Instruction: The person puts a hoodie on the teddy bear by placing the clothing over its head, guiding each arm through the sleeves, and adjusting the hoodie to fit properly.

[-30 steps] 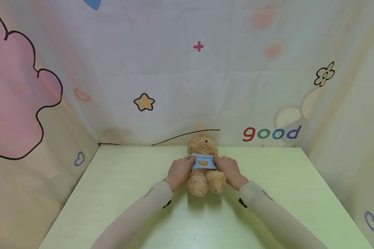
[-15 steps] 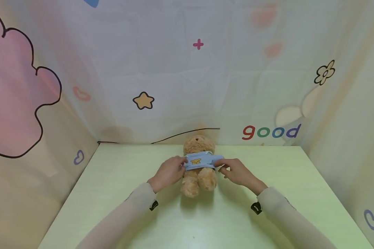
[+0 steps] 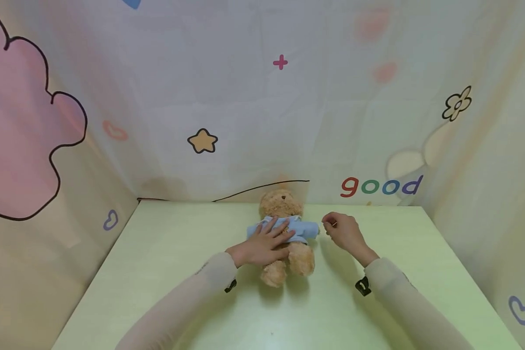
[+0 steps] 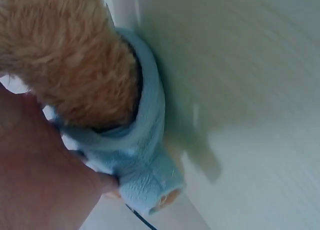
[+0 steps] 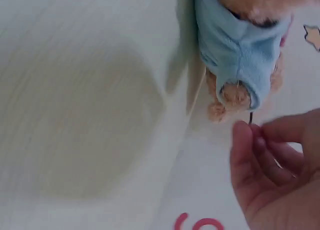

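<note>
A light-brown teddy bear lies on its back at the far middle of the table, wearing a pale blue shirt. Across the bear's chest and belly rests my left hand, fingers spread, covering most of the shirt's front. Just right of the bear's outstretched arm is my right hand; its fingers are loosely bent and hold nothing. The right wrist view has those fingertips close to the sleeve but apart from it. Part of the bear's paw shows in the sleeve opening.
The pale green table ends at a printed cloth backdrop, close behind the bear's head. Cloth walls also stand on the left and right. Both wrists carry small black straps.
Both hands have let go of the bear's sides. The shirt's sleeves now stretch outward. My left hand has come over the bear's chest, and my right hand has drawn away to the right.
</note>
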{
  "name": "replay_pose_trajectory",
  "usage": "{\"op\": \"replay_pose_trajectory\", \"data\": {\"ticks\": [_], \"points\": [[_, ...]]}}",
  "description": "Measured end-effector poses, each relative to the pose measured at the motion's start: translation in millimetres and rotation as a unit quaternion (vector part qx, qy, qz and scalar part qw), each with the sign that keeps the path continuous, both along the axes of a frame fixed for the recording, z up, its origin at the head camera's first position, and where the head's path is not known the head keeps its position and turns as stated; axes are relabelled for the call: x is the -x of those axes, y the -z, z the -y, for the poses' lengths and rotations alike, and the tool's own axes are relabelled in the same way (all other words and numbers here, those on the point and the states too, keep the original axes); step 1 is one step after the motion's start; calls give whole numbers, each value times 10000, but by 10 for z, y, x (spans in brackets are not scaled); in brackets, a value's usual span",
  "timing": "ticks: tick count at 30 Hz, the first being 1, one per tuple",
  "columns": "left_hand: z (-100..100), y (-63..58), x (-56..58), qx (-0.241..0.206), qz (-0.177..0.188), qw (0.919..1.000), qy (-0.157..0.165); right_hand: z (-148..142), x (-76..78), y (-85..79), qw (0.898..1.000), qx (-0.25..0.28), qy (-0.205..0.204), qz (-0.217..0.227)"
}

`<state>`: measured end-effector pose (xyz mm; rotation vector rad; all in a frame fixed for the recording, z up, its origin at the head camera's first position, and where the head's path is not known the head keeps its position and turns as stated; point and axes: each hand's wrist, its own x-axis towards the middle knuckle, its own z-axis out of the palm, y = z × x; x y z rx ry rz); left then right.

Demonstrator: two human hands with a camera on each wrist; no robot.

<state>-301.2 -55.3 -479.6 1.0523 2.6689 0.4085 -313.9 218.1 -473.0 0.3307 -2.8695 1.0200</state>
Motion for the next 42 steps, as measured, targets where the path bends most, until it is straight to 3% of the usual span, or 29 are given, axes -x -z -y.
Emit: {"op": "replay_pose_trajectory", "data": {"ticks": [6,13,18,24,34,42], "points": [[-58,-6,-65,250,-212,9995,-9,-38,98,99,9894,711,-220,1245],[-36,-34,-64,128,-123,9998,14,-15,133,135,9704,1603,-87,1807],[-34,-21,-59,127,-106,9999,33,15,123,138,9644,1917,51,1823],[-40,-3,-66,130,-148,9998,42,40,108,124,9664,1836,158,1794],[-84,9,-83,215,-273,9994,48,96,112,100,9792,1317,-119,1540],[-132,49,-97,472,-484,9977,56,162,98,51,9927,448,-345,1067]]}}
